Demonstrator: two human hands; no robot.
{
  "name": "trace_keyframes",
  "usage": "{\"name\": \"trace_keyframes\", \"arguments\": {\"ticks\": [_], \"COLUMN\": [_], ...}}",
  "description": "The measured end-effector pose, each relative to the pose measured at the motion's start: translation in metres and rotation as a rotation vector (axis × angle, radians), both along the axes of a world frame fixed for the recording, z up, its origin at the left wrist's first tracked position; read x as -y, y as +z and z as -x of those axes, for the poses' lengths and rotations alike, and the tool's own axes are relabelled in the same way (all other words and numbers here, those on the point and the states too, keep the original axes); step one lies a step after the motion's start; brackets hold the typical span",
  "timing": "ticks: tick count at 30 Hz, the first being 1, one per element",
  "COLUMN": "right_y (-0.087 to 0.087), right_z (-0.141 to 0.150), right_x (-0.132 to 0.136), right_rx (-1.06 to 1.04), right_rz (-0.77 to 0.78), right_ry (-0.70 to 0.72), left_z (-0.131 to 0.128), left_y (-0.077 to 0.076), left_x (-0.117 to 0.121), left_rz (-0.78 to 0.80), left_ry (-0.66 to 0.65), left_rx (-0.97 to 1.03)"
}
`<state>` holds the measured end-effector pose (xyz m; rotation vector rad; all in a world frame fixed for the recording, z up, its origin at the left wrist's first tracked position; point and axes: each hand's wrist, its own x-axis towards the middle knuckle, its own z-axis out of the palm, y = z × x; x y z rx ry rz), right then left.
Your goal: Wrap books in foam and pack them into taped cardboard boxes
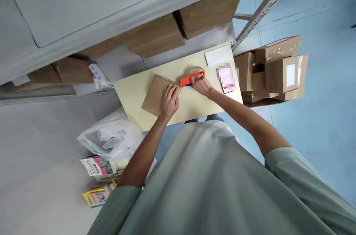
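Observation:
A small brown cardboard box [154,96] lies at an angle on the left part of the cream table [130,90]. My left hand [170,101] rests on the box's right side, its fingers stretched out over the cardboard. An orange-red tape dispenser [185,80] with a roll of tape in it has its front end at the box's right edge. Wrapped round its handle is my right hand [202,85]. Whether tape is stuck to the box is too small to tell.
A white paper [217,56] and a blurred pink-screened phone [226,79] lie on the table's right. Several cartons [275,75] stand right of it. Boxes [155,35] sit under the grey shelf [111,9]. Left are a white plastic bag [111,135] and printed packages [97,196].

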<state>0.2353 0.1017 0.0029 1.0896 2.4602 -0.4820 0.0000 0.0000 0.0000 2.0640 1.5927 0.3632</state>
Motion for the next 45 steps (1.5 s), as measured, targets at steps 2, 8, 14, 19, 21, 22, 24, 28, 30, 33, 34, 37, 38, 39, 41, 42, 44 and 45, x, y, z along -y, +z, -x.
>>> {"name": "trace_keyframes", "arguments": {"ticks": [2,8,14,19,21,22,24,28,30,33,34,37,38,39,41,42,44,45], "right_y": [-0.001,-0.004,-0.008,-0.006,-0.003,-0.002,0.001,0.0,-0.004,-0.012,-0.013,-0.012,-0.011,-0.009,-0.007,-0.006,-0.005,-0.005], "right_z": [-0.002,0.0,-0.006,0.015,0.03,0.037,0.044,0.026,0.002,-0.036,-0.044,-0.051,-0.047,-0.041,-0.028,-0.022,-0.011,-0.007], "right_x": [0.0,0.0,0.039,0.106,0.127,0.135,0.144,0.135,0.119,0.089,0.079,0.059,0.055,0.052,0.049,0.048,0.046,0.045], "right_rx": [-0.019,-0.043,-0.063,-0.19,-0.24,-0.251,-0.252,-0.224,-0.179,-0.091,-0.065,-0.042,-0.045,-0.048,-0.057,-0.062,-0.074,-0.08], "right_rz": [-0.017,-0.004,0.03,0.119,0.166,0.184,0.205,0.208,0.2,0.149,0.119,0.063,0.053,0.045,0.04,0.044,0.064,0.075], "right_ry": [0.004,0.024,0.132,0.247,0.239,0.229,0.209,0.163,0.124,0.071,0.059,0.04,0.039,0.041,0.044,0.044,0.037,0.034], "left_z": [0.005,0.022,0.007,-0.018,-0.019,-0.018,-0.013,-0.005,-0.003,-0.004,-0.004,-0.005,-0.005,-0.005,-0.006,-0.006,-0.007,-0.008], "left_y": [0.004,0.002,-0.001,-0.001,-0.002,-0.004,-0.007,-0.016,-0.02,-0.023,-0.023,-0.023,-0.023,-0.023,-0.023,-0.023,-0.022,-0.022], "left_x": [-0.009,-0.047,-0.029,0.036,0.058,0.066,0.076,0.08,0.08,0.081,0.081,0.081,0.081,0.081,0.08,0.08,0.079,0.079], "left_rz": [-0.017,0.019,0.034,0.014,0.017,0.018,0.017,-0.006,-0.018,-0.027,-0.034,-0.062,-0.067,-0.07,-0.071,-0.069,-0.056,-0.047], "left_ry": [0.174,0.676,0.547,0.3,0.201,0.167,0.131,0.125,0.12,0.113,0.112,0.108,0.108,0.109,0.112,0.113,0.113,0.114], "left_rx": [-0.017,-0.134,-0.099,-0.038,-0.023,-0.02,-0.02,-0.029,-0.022,-0.015,-0.016,-0.023,-0.025,-0.028,-0.03,-0.03,-0.026,-0.023]}}
